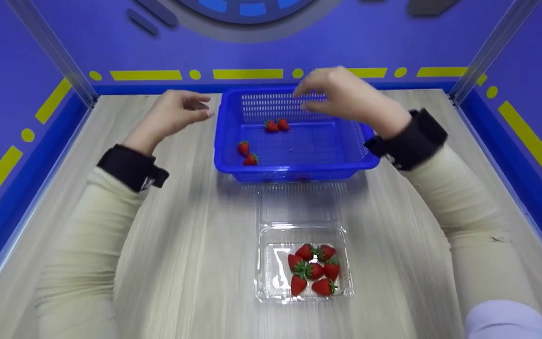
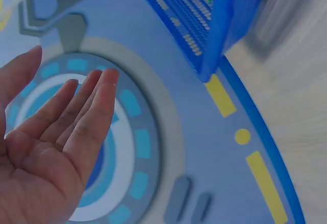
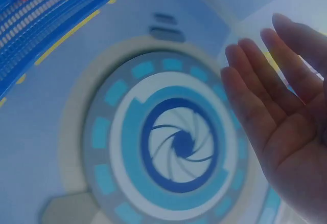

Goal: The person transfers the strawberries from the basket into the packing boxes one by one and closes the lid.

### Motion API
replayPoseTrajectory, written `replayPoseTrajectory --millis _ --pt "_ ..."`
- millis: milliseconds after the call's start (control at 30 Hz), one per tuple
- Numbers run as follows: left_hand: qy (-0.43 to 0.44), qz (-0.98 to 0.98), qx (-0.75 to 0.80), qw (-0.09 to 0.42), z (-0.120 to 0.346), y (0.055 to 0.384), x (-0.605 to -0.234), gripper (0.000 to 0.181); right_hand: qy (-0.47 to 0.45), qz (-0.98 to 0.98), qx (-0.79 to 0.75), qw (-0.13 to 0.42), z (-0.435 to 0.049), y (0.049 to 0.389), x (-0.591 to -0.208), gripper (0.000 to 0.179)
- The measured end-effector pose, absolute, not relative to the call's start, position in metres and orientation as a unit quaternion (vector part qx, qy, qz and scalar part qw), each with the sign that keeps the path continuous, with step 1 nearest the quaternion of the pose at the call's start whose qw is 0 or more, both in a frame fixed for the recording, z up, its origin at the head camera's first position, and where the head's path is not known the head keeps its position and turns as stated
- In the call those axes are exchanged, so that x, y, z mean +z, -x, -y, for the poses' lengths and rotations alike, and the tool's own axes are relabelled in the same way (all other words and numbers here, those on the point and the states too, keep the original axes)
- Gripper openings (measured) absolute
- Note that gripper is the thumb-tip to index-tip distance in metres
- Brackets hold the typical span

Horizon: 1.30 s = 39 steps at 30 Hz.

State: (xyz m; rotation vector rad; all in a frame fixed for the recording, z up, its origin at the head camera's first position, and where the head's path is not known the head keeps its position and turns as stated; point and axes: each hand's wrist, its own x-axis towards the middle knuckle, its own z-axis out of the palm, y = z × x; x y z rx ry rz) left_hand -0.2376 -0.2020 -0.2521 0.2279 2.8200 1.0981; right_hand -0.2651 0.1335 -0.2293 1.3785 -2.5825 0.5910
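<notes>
My left hand [image 1: 177, 112] hovers just left of the blue plastic basket [image 1: 294, 168], palm turned inward, holding nothing. Above the basket's back right part is my right hand [image 1: 339, 94], its fingers relaxed and nothing in them. Two strawberries [image 1: 276, 125] lie together near the basket's back wall, and two more strawberries [image 1: 247, 153] lie by its front left corner. In front of the basket stands a clear plastic clamshell box [image 1: 271, 282] with its lid [image 1: 299, 205] laid back toward the basket. Several strawberries [image 1: 314, 270] with green leaves fill the middle and right of the box.
Both items stand on a light wood-grain table [image 1: 177, 263]. Blue panels with yellow marks enclose it, including the back wall [image 1: 299, 52] right behind the basket, a left wall [image 1: 12, 117] and a right wall [image 1: 530, 117].
</notes>
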Motion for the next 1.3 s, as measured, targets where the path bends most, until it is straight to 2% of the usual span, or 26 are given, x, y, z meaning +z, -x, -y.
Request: replayPoseTrajectory --millis 100,267,533,767,933,1067,1167,1300 --pt "-0.057 -0.931 0.356 0.053 0.204 0.255 -0.257 0.052 -0.408 0.885 0.211 0.074 -0.125 0.290 -0.227 0.025" --pt "-0.023 -0.926 0.369 0.073 0.207 0.275 -0.270 0.055 -0.324 0.916 0.236 0.032 -0.113 0.328 -0.240 0.031" --pt "0.039 -0.906 0.397 0.140 0.202 0.294 -0.294 0.059 -0.288 0.932 0.217 -0.044 -0.100 0.373 -0.288 0.037" --pt "0.077 -0.906 0.382 0.164 0.185 0.298 -0.319 0.050 -0.279 0.939 0.171 -0.104 -0.087 0.381 -0.327 0.045" --pt "0.098 -0.887 0.417 0.169 0.182 0.299 -0.327 0.019 -0.281 0.943 0.138 -0.111 -0.081 0.384 -0.348 0.045" --pt "0.122 -0.883 0.406 0.202 0.183 0.299 -0.330 0.027 -0.279 0.944 0.117 -0.132 -0.079 0.386 -0.366 0.048" --pt "0.132 -0.887 0.380 0.227 0.182 0.298 -0.329 0.026 -0.273 0.944 0.111 -0.145 -0.078 0.388 -0.376 0.054" --pt "0.137 -0.893 0.357 0.237 0.177 0.298 -0.323 0.032 -0.278 0.945 0.104 -0.135 -0.076 0.391 -0.378 0.049"
